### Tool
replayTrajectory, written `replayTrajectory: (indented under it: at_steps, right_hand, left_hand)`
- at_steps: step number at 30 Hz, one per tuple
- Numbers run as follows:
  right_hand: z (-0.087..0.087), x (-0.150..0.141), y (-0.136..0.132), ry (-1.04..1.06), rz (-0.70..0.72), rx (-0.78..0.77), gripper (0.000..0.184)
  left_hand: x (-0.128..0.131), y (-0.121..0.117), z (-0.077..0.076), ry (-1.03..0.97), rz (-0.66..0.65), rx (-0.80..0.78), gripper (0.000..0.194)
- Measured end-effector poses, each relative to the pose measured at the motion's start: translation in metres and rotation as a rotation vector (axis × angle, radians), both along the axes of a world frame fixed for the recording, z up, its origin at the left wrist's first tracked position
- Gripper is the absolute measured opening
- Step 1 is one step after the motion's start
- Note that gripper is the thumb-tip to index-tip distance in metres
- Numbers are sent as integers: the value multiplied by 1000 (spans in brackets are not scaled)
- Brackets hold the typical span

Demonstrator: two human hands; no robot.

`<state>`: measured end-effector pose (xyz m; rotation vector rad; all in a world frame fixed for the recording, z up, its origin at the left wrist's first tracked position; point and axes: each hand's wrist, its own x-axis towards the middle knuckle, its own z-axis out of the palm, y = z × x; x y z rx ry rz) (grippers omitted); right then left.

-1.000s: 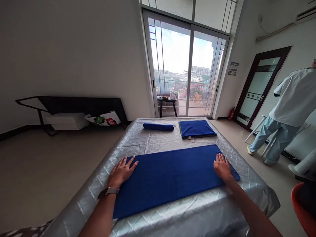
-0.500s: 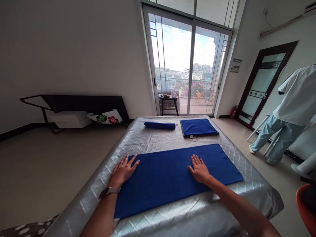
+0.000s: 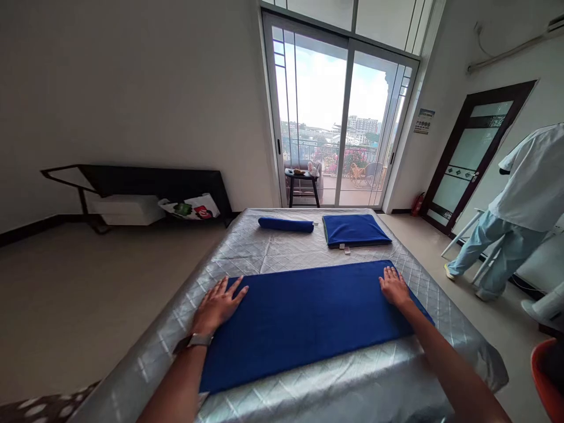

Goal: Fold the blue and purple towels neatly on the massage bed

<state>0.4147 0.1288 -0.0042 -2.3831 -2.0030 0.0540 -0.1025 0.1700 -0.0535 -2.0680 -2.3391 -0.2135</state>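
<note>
A long blue cloth (image 3: 304,323), folded into a flat rectangle, lies across the silver quilted cover (image 3: 247,249) in front of me. My left hand (image 3: 217,305) rests flat over its far left corner, fingers spread. Near the far right corner, my right hand (image 3: 394,286) lies palm down on the cloth, fingers stretched out. Neither hand grips anything. Farther back are a rolled blue cloth (image 3: 285,224) and a folded blue cloth (image 3: 356,228) with small white tags at its near edge.
A person (image 3: 529,188) in a white top stands at the right by a white-legged stool. An orange chair (image 3: 546,376) is at the lower right. Along the left wall is a black rack (image 3: 132,179) with a white box (image 3: 126,210). Beyond the bed are glass sliding doors (image 3: 346,117).
My right hand has slid right along the blue cloth, from right of its middle to near its far right corner. My left hand has stayed at the left corner.
</note>
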Motion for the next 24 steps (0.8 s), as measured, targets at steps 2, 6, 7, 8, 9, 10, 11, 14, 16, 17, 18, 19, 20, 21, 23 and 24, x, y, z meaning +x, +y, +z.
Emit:
replayTrajectory:
  at_steps: [2,6,7,8,9,10,11,14,16,17,18,19,20,21,23,24]
  right_hand:
    - [2,-43,8,54,119,14,62]
    - [-5,-131,21,201,406,-41,65]
    - [-8,-147,23,223,457,-50,66]
    - [-11,-158,24,237,492,-56,67]
    - [-14,-165,26,243,512,-59,67]
    - [-17,-167,28,245,517,-64,68]
    - [-19,-164,30,242,510,-68,68]
    - [-21,-130,38,214,439,-83,68]
    - [-19,-91,43,181,346,-92,68]
    - [-18,-70,46,163,287,-92,67]
    - [-17,-47,48,143,225,-90,67]
    - [-16,-26,50,126,162,-82,67]
    - [-16,-5,51,112,105,-70,66]
    - [-16,13,52,104,58,-54,66]
    - [-18,39,54,98,4,-27,65]
    - [-20,47,54,98,-7,-18,65]
  left_hand:
    - [0,-1,0,5,-2,1,64]
    - [2,-2,1,11,-4,24,62]
    - [2,-3,1,12,-1,24,62]
    - [2,-3,1,14,1,22,62]
    - [2,-3,1,17,1,21,61]
    - [1,-3,1,19,-1,24,61]
    - [1,-3,0,22,-4,30,61]
    - [0,-2,-1,24,-11,39,61]
    - [0,-2,-1,21,-7,26,62]
    - [-1,-2,-1,18,-3,16,63]
    - [-1,-2,-2,15,0,6,63]
    - [-1,-2,-2,11,3,1,64]
    - [-1,-2,-3,9,4,4,64]
    - [-2,-2,-4,7,3,14,64]
    - [-2,-1,-6,7,-1,46,64]
    - [-2,-1,-7,6,-3,59,64]
